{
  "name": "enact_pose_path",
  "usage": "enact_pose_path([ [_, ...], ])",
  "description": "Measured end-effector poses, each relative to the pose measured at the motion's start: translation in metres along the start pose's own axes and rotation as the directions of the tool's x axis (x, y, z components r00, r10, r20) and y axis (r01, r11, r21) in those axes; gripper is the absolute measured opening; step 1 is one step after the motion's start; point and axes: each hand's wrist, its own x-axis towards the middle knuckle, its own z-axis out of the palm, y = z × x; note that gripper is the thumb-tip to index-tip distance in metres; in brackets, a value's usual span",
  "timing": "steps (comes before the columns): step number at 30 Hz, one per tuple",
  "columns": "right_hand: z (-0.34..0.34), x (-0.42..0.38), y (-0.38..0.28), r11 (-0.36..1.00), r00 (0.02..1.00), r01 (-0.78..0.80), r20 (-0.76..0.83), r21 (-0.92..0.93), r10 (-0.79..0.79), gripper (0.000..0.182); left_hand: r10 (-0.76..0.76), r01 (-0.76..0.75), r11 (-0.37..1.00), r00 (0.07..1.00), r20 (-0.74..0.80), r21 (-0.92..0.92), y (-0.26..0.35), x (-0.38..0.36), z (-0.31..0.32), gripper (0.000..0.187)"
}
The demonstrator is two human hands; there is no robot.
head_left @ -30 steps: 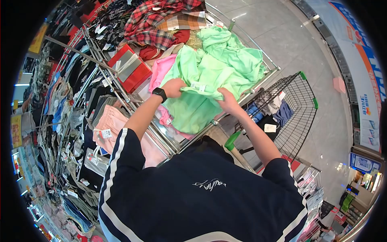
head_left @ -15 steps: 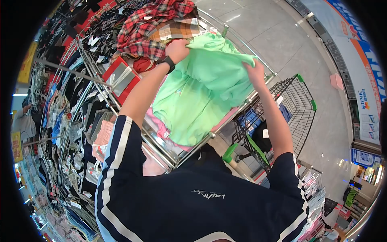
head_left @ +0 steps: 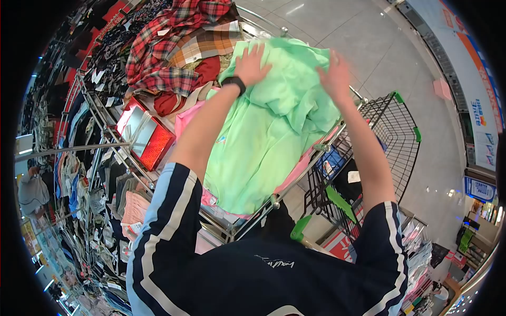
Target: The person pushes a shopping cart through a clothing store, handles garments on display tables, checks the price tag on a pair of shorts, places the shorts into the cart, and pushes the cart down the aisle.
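A light-green garment (head_left: pixel 247 168) with a small print lies spread over pink clothing on a metal-railed display stand. My left hand (head_left: pixel 253 67), a dark watch on its wrist, rests on the garment's upper left part with the fingers spread. At the upper right edge of the garment is my right hand (head_left: pixel 335 79), blurred by motion; its thumb and fingers look apart. Bunched folds of the green cloth lie between the two hands. Left of the garment are a red plaid shirt (head_left: pixel 158 39) and a brown checked garment (head_left: pixel 203 45).
A red sign box (head_left: pixel 150 139) stands at the stand's left rail. To the right is a black wire shopping cart (head_left: pixel 395 142) with green corners, holding dark and blue items. Racks of hanging clothes (head_left: pixel 95 184) fill the left side. Grey tiled floor (head_left: pixel 363 31) lies beyond the stand.
My left hand has let go of the cloth and now lies flat on it. My right hand has come off its pinched edge. The raised green fabric has settled down.
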Motion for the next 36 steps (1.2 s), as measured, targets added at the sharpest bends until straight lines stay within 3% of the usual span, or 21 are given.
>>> enact_pose_path([
  [1,0.009,-0.014,-0.009,0.990,0.990,0.140,0.011,-0.022,-0.140,0.077,0.017,-0.021,0.998,0.998,0.059,0.061,-0.006,-0.020,0.015,0.082],
  [2,0.016,-0.032,-0.022,0.981,0.977,0.161,0.154,-0.104,-0.144,0.082,0.028,-0.043,0.992,0.992,0.125,0.119,-0.014,-0.041,0.035,0.083],
  [4,0.028,-0.066,-0.043,0.938,0.894,0.241,0.433,-0.248,-0.115,0.093,0.049,-0.062,0.989,0.994,0.098,0.137,-0.021,-0.073,0.052,0.082],
  [7,0.046,-0.078,-0.049,0.980,0.807,0.081,0.589,-0.183,0.044,0.103,0.045,-0.059,0.990,0.993,0.111,0.128,-0.025,-0.087,0.055,0.080],
  [8,0.048,-0.077,-0.050,0.977,0.803,0.061,0.592,-0.205,0.074,0.101,0.038,-0.054,0.991,0.991,0.125,0.123,-0.023,-0.084,0.052,0.079],
  [11,0.046,-0.068,-0.034,0.991,0.785,-0.120,0.616,0.052,0.063,0.096,0.020,-0.036,0.990,0.992,0.122,0.134,-0.018,-0.080,0.055,0.076],
  [12,0.048,-0.068,-0.024,0.973,0.855,-0.229,0.484,0.033,0.185,0.094,0.010,-0.026,0.989,0.994,0.106,0.144,-0.015,-0.079,0.055,0.074],
  [14,0.061,-0.072,-0.007,0.902,0.890,-0.429,0.199,0.056,0.410,0.089,0.127,-0.132,0.983,0.991,0.047,0.130,-0.008,-0.087,0.055,0.070],
  [17,0.059,-0.078,-0.010,0.917,0.916,-0.394,0.107,0.054,0.387,0.083,0.177,-0.189,0.969,0.980,0.088,0.160,0.003,-0.108,0.055,0.062],
  [18,0.061,-0.080,-0.012,0.929,0.900,-0.362,0.232,-0.075,0.369,0.086,0.156,-0.171,0.972,0.983,0.101,0.160,0.002,-0.112,0.061,0.062],
  [21,0.065,-0.079,-0.013,0.947,0.844,-0.229,0.438,-0.226,0.309,0.089,0.108,-0.119,0.980,0.991,0.078,0.158,0.004,-0.118,0.070,0.062],
  [24,0.065,-0.078,-0.011,0.949,0.810,-0.204,0.502,-0.242,0.302,0.094,-0.016,0.016,0.996,1.000,0.009,0.083,0.021,-0.137,0.067,0.061],
  [25,0.066,-0.078,-0.009,0.948,0.812,-0.184,0.503,-0.261,0.296,0.096,-0.090,0.090,0.995,0.996,-0.005,0.045,0.033,-0.157,0.058,0.061],
  [29,0.069,-0.094,-0.009,0.943,0.772,-0.070,0.581,-0.325,0.257,0.100,-0.156,0.147,0.987,0.964,0.214,0.059,0.057,-0.291,0.010,0.067],
  [31,0.066,-0.093,-0.014,0.936,0.752,-0.025,0.611,-0.351,0.249,0.102,-0.307,0.305,0.951,0.900,0.310,0.057,0.054,-0.371,0.013,0.072],
  [33,0.061,-0.095,-0.019,0.930,0.729,-0.003,0.636,-0.368,0.254,0.102,-0.353,0.371,0.929,0.880,0.318,0.006,0.050,-0.420,-0.002,0.079],
  [36,0.056,-0.108,-0.025,0.938,0.712,0.035,0.667,-0.346,0.220,0.104,-0.428,0.406,0.904,0.848,0.312,0.135,0.060,-0.456,-0.020,0.088],
])
